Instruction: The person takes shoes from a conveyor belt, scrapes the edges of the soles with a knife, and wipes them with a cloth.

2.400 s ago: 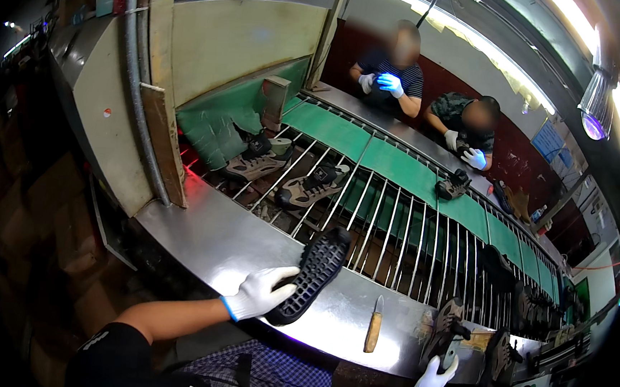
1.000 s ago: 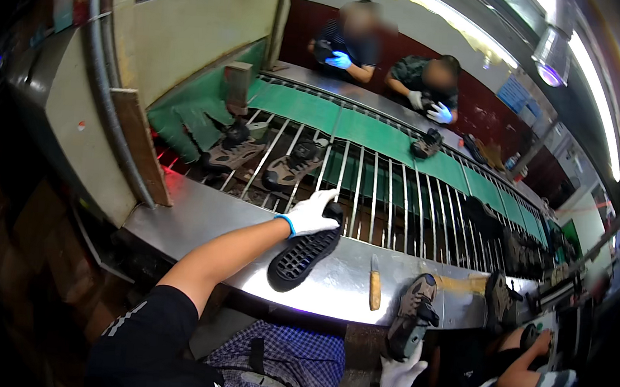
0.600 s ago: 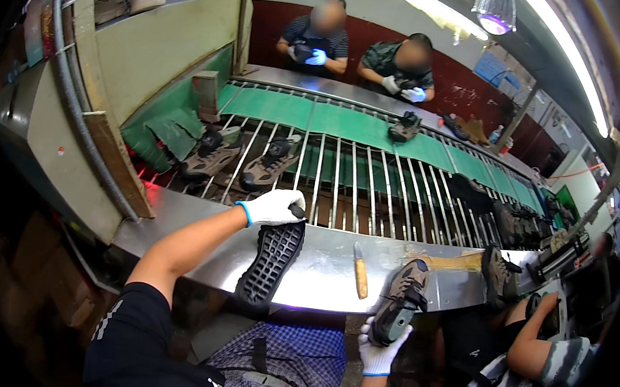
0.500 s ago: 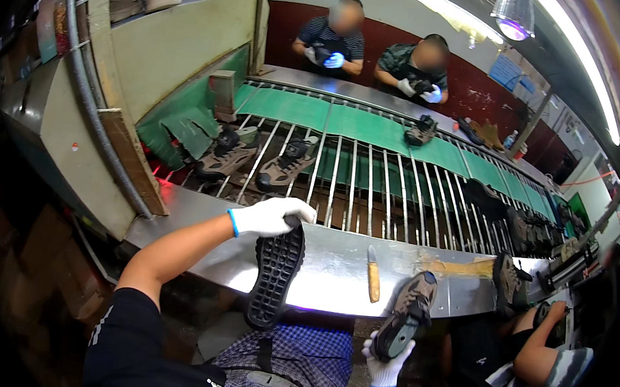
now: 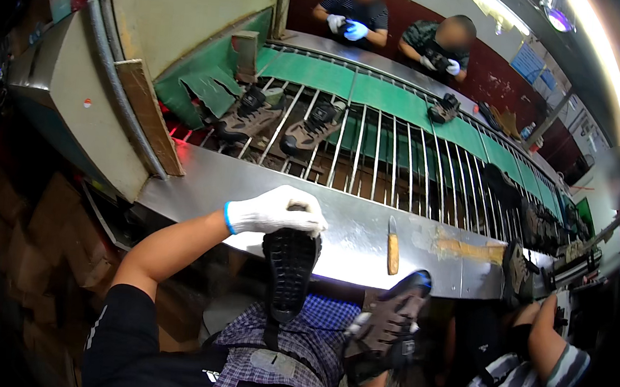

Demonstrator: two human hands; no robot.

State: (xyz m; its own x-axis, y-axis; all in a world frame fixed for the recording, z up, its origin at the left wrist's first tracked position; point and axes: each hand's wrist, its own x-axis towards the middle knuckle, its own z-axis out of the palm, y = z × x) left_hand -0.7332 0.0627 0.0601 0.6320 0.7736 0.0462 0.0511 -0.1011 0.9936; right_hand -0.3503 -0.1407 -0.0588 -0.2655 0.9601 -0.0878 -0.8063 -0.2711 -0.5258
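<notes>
My left hand [image 5: 277, 209], in a white knit glove with a blue cuff, grips the top end of a black rubber shoe sole [image 5: 290, 275]. The sole hangs upright over my plaid apron, its grid of square hollows facing me. To the right, my right hand [image 5: 359, 323] is mostly hidden behind a brown and black shoe [image 5: 390, 318]; only bits of white glove show at its edges. That shoe is tilted toe up and slightly blurred. Between both hands and farther off, a knife [image 5: 393, 253] with a wooden handle lies on the metal ledge [image 5: 350, 232].
Beyond the ledge runs a conveyor of metal rods [image 5: 377, 155] with a green belt [image 5: 381, 94], carrying several shoes [image 5: 314, 127]. Two gloved people work across it. Another person sits close at my right, near a shoe [image 5: 516, 272] on the ledge. A cabinet [image 5: 79, 105] stands left.
The shoe in my right hand has come up and turned, now showing its side and upper. My left fingers have shifted over the sole's top end. The whole view has tipped downward.
</notes>
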